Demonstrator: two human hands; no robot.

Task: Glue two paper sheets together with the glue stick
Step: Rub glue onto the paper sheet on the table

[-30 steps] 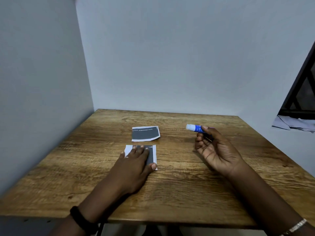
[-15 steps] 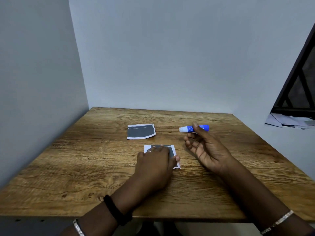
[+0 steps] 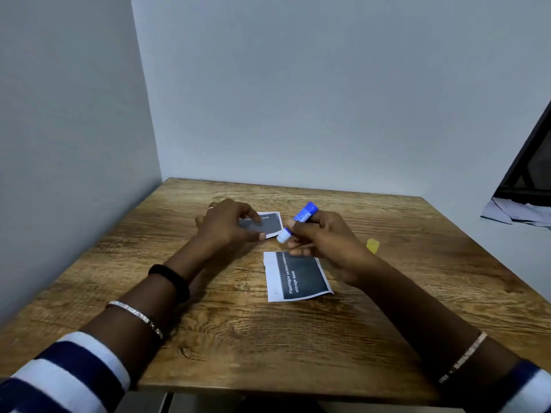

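Our left hand now pinches the farther sheet, leaving the nearer sheet under our right hand, which grips the glue stick.

Wooden table bearing near paper sheet, far paper sheet, small yellow object.

Wooden desk, brown grain, fills lower frame, pushed into corner of pale grey walls. Small yellow object on desk, right of centre. Right edge of frame: dark slanted frame, loose white papers beneath.
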